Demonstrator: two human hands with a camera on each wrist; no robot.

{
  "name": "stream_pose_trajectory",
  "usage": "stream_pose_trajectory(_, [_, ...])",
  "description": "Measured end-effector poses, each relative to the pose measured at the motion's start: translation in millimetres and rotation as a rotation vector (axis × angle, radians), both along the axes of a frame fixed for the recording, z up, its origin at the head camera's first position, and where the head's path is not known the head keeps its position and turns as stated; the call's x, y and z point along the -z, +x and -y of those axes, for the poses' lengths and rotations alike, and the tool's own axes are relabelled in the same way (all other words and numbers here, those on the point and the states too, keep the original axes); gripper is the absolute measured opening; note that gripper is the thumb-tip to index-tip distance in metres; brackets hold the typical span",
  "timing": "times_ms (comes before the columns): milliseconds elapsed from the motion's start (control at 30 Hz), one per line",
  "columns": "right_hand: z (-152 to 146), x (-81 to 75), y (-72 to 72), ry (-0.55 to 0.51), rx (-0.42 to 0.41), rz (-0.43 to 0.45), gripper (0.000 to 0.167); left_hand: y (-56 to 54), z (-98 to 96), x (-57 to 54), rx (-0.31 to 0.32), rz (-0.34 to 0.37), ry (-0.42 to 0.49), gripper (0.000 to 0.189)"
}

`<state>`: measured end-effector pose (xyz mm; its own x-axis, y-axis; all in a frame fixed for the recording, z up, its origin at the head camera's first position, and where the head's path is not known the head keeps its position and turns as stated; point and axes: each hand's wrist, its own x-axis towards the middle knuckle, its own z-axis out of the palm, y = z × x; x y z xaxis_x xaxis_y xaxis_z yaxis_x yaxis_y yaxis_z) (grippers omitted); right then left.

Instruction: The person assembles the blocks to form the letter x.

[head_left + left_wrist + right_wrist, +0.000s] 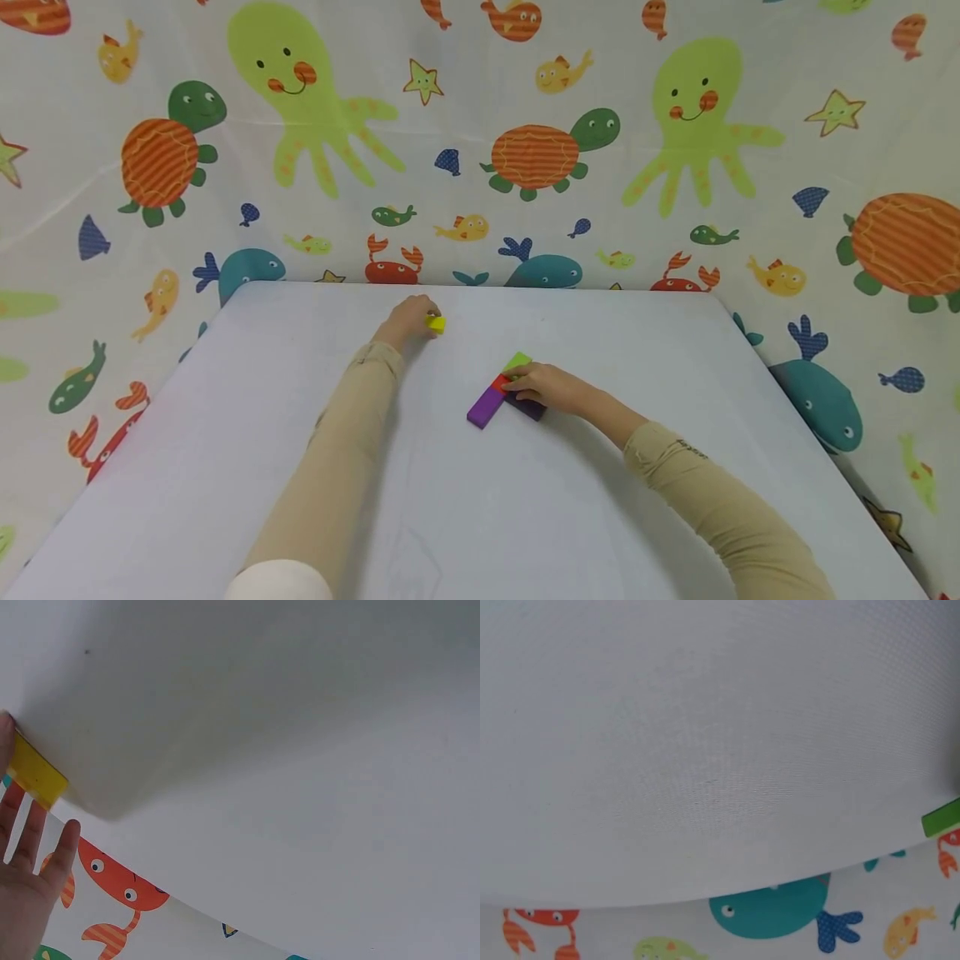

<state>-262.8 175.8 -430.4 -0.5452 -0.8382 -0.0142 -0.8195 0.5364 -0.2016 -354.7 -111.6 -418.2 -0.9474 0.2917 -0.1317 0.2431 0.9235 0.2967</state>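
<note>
My left hand pinches a small yellow block over the far part of the white table, left of the other blocks. In the left wrist view the same yellow block sits between thumb and fingers at the left edge. Near the table's middle, my right hand has its thumb and fingertips at a red block, partly covering it. Around that lie a light green block, a long purple block and a dark block partly under the hand.
The white table ends at a patterned curtain with sea animals, which also runs along both sides. At the right edge of the right wrist view, the end of a green block shows; the right hand is out of that view.
</note>
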Motion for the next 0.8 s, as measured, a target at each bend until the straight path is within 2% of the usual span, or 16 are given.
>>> stream_pose_trajectory(300, [-0.9, -1.1, -0.8, -0.013, 0.024, 0.049, 0.032, -4.1, -1.2, -0.7, -0.011, 0.069, 0.029, 0.039])
stream_pose_trajectory(667, [1.1, 1.9, 6.5, -0.045, 0.043, 0.063, 0.034, 10.8, 1.3, -1.2, -0.028, 0.089, 0.106, 0.039])
stream_pose_trajectory(800, [3.4, 2.6, 8.2, -0.046, 0.058, 0.069, 0.034, 14.5, 3.1, 0.9, -0.01, 0.077, 0.123, 0.039])
